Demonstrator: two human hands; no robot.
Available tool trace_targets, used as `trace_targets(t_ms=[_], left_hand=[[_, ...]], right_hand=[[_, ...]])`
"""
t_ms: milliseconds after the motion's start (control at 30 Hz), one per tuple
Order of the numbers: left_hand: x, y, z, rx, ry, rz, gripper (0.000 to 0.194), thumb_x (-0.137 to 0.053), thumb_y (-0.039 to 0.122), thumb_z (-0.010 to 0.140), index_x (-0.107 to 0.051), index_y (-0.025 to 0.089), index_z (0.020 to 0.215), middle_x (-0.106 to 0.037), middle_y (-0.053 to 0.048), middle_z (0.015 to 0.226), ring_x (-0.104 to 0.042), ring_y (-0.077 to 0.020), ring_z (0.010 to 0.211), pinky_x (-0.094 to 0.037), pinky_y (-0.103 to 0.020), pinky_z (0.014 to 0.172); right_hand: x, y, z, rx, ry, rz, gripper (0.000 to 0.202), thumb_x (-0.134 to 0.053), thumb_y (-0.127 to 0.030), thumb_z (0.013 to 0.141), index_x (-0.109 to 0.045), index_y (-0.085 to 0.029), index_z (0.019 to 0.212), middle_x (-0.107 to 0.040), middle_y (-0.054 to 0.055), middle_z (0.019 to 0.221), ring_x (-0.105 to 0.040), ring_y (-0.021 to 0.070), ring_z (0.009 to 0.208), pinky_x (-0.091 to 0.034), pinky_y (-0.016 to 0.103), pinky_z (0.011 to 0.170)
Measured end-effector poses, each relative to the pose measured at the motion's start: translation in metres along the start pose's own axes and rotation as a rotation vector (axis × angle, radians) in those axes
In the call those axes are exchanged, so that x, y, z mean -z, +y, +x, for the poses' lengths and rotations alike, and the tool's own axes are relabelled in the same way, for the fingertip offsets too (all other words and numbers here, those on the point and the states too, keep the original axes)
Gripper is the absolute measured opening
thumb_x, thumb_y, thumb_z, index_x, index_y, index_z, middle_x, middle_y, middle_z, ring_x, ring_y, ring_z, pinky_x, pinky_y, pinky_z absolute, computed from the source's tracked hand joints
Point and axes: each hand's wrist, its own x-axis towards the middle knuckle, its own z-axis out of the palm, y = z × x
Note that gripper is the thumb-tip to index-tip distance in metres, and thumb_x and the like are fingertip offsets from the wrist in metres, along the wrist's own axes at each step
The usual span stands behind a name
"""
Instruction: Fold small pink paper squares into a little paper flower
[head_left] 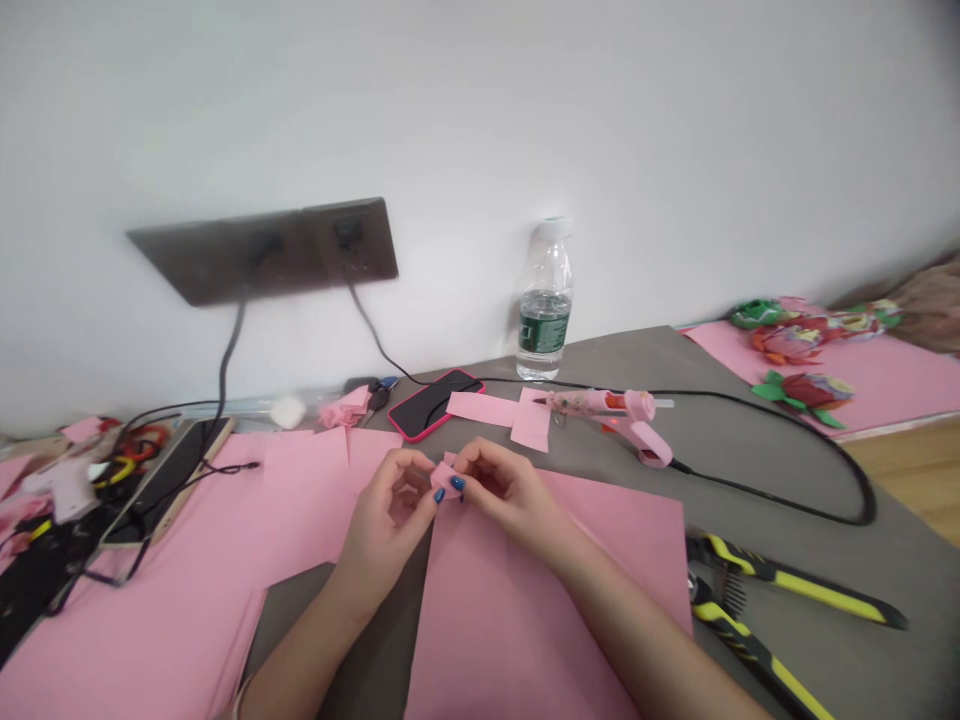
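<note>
Both forearms reach forward from the lower edge of the view and converge toward the middle, bare to the elbow. The left hand (390, 500) is turned palm inward, its fingers curled and its thumb pressed toward the fingertips of the other hand. The right hand (501, 485) comes in from the right with knuckles up, fingers bent and pinched together at the tips. The two hands meet fingertip to fingertip. Nails on the thumbs are painted dark blue. Both wrists are slightly bent, held low.
</note>
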Motion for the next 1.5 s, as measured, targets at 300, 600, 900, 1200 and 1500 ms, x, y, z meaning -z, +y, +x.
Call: trace_targets(t_ms=[300,600,900,1200,1500], left_hand=[[-0.0004,0.0006,0.0009,-0.006,-0.025,0.000,0.006,-0.060,0.026,0.091,-0.059,0.022,0.088,-0.061,-0.002,0.091,-0.060,-0.0178,0.089,-0.050,-0.025,0.075],[0.0025,-0.0009,-0.0019,0.031,-0.074,0.021,0.009,-0.054,0.028,0.096,-0.057,0.022,0.090,-0.058,0.002,0.079,-0.058,-0.0121,0.066,-0.047,-0.021,0.061],[0.0048,-0.0011,-0.0006,-0.029,-0.114,0.054,0.011,-0.054,0.020,0.092,-0.064,0.022,0.092,-0.064,-0.001,0.088,-0.061,-0.0124,0.068,-0.048,-0.021,0.061],[0.0039,-0.0034,-0.0011,0.014,-0.093,0.002,0.006,-0.061,0.023,0.089,-0.067,0.021,0.087,-0.068,-0.001,0.085,-0.065,-0.0160,0.080,-0.053,-0.025,0.074],[0.0030,0.0024,-0.0003,0.042,-0.022,-0.008,0.006,-0.065,0.027,0.086,-0.064,0.021,0.088,-0.065,0.000,0.083,-0.063,-0.0142,0.076,-0.053,-0.022,0.069]], right_hand=[[0.0002,-0.0004,0.0001,0.009,-0.015,-0.011,0.020,-0.061,-0.036,0.094,-0.057,-0.019,0.084,-0.062,0.002,0.079,-0.058,0.0150,0.073,-0.045,0.026,0.066],[-0.0001,-0.0045,-0.0006,0.031,-0.028,-0.053,0.011,-0.058,-0.025,0.092,-0.059,-0.019,0.082,-0.060,0.001,0.077,-0.055,0.0144,0.070,-0.042,0.026,0.064],[0.0019,-0.0013,0.0003,0.014,-0.002,0.037,0.011,-0.057,-0.026,0.092,-0.058,-0.018,0.084,-0.058,0.001,0.076,-0.054,0.0146,0.069,-0.041,0.026,0.064],[0.0016,0.0008,0.0012,0.029,0.059,0.095,0.010,-0.061,-0.029,0.090,-0.060,-0.019,0.091,-0.058,0.000,0.075,-0.054,0.0134,0.066,-0.040,0.025,0.062],[0.0017,0.0020,0.0016,0.043,0.072,0.083,0.013,-0.062,-0.032,0.090,-0.060,-0.019,0.089,-0.058,0.001,0.076,-0.053,0.0133,0.066,-0.040,0.025,0.060]])
